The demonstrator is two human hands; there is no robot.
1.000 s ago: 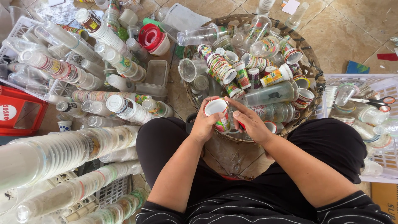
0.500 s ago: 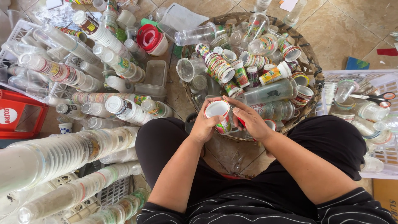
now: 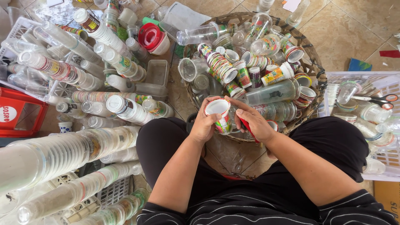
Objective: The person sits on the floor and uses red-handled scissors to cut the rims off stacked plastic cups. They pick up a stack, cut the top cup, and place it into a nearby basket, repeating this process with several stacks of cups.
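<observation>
**Hands Working a Cup Over the Basket**

A round woven basket is sitting on the tiled floor in front of the seated person, filled with loose plastic cups and bottles. To the person's left, long stacks of nested cups are lying across white crates, beside a red crate. To the right, a white plastic crate is holding more cups and a pair of scissors with orange-and-black handles.

Over the near rim of the basket, the left hand is wrapping its fingers around a small printed cup, gripping it with the white lid side tilted up toward the camera. The right hand is curling closed around a red-handled tool, whose blade cannot be made out, with its fingertips touching the cup's rim.
</observation>
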